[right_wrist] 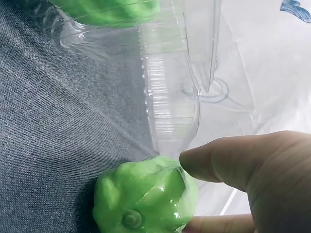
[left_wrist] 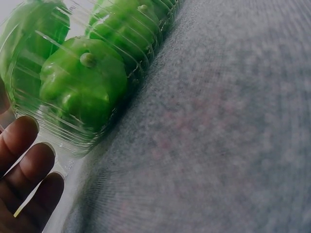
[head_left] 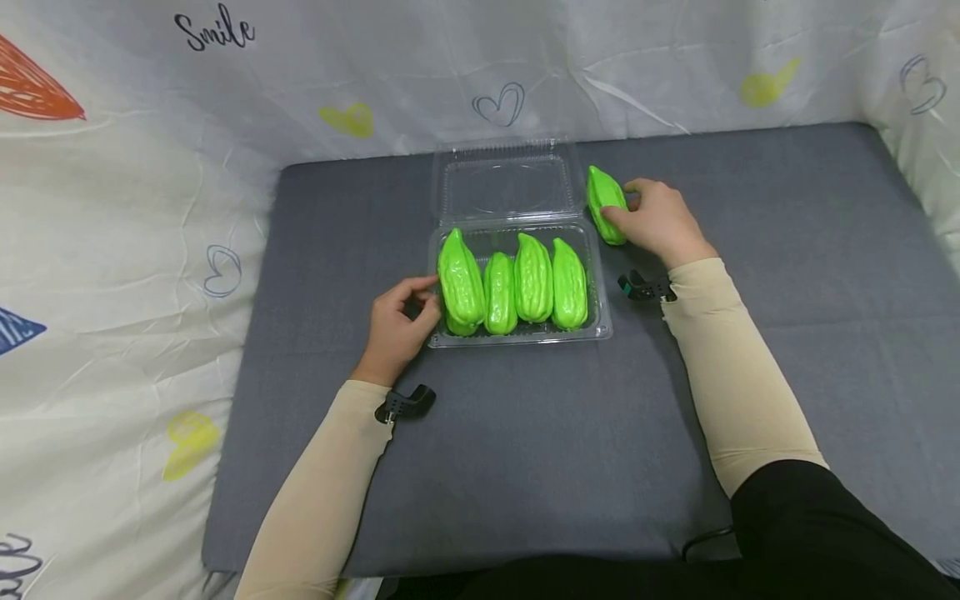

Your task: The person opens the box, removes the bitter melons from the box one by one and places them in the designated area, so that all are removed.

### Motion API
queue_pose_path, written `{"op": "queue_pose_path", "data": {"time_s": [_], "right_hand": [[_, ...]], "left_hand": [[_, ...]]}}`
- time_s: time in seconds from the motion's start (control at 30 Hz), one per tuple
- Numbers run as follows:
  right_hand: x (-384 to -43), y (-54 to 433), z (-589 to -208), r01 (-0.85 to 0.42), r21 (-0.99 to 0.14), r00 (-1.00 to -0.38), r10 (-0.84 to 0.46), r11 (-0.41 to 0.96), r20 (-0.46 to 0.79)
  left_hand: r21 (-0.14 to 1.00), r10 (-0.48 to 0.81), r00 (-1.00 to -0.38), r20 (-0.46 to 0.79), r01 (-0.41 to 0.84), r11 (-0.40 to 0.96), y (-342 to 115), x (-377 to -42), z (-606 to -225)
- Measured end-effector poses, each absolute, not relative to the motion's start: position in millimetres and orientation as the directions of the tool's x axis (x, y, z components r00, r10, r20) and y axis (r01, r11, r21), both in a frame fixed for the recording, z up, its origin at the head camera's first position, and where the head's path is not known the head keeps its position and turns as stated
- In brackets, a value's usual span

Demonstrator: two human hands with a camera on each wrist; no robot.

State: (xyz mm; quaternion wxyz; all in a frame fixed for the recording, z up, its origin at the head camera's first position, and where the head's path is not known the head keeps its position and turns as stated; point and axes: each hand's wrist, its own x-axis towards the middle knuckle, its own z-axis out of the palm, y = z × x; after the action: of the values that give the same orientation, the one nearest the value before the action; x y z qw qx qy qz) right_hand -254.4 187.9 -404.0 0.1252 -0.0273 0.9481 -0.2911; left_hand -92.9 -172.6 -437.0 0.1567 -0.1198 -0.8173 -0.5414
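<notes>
My right hand (head_left: pixel 660 221) grips a bright green, ridged bitter melon (head_left: pixel 607 200) beside the right side of the clear plastic box (head_left: pixel 517 340). The right wrist view shows the thumb against this bitter melon (right_wrist: pixel 141 194), near the grey cloth; the other fingers are mostly hidden. In the box several more bitter melons (head_left: pixel 534 279) lie side by side, with the leftmost one (head_left: pixel 461 279) resting on another (head_left: pixel 460 327). At the box's left edge, my left hand (head_left: pixel 397 325) holds the rim between thumb and index finger. Its other fingers (left_wrist: pixel 41 194) hang loosely beside the clear wall.
The box's hinged lid (head_left: pixel 510 185) lies back, raised toward the rear. Grey cloth (head_left: pixel 540 450) covers the table. A white printed curtain (head_left: pixel 420 75) hangs behind and to the left. Both wrists wear black camera bands, the left band (head_left: pixel 405 403) lying near the table.
</notes>
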Motion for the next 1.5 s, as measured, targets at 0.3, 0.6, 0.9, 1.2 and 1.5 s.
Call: {"op": "queue_pose_path", "data": {"time_s": [0.3, 0.6, 0.9, 1.2, 1.5], "right_hand": [[-251.9, 186.7, -405.3, 0.014, -0.541, -0.968, -0.125, 0.841, -0.219], [-250.8, 186.1, -403.2, 0.007, -0.522, -0.966, -0.129, 0.853, -0.224], [-250.6, 185.6, -400.8, 0.003, -0.510, -0.967, -0.128, 0.860, -0.221], [-250.5, 185.8, -397.1, 0.001, -0.505, -0.967, -0.127, 0.863, -0.219], [-249.9, 189.0, -392.6, 0.002, -0.510, -0.970, -0.121, 0.860, -0.209]], "left_hand": [[0.849, 0.025, -0.923, 0.383, 0.363, 0.384, -171.7, -92.1, -436.9], [0.853, 0.021, -0.925, 0.380, 0.359, 0.380, -171.7, -91.3, -436.9], [0.853, 0.020, -0.926, 0.377, 0.355, 0.382, -172.0, -91.7, -436.8], [0.847, 0.016, -0.923, 0.384, 0.359, 0.392, -171.9, -92.7, -437.3], [0.853, 0.014, -0.926, 0.377, 0.353, 0.385, -171.5, -93.8, -437.8]]}}
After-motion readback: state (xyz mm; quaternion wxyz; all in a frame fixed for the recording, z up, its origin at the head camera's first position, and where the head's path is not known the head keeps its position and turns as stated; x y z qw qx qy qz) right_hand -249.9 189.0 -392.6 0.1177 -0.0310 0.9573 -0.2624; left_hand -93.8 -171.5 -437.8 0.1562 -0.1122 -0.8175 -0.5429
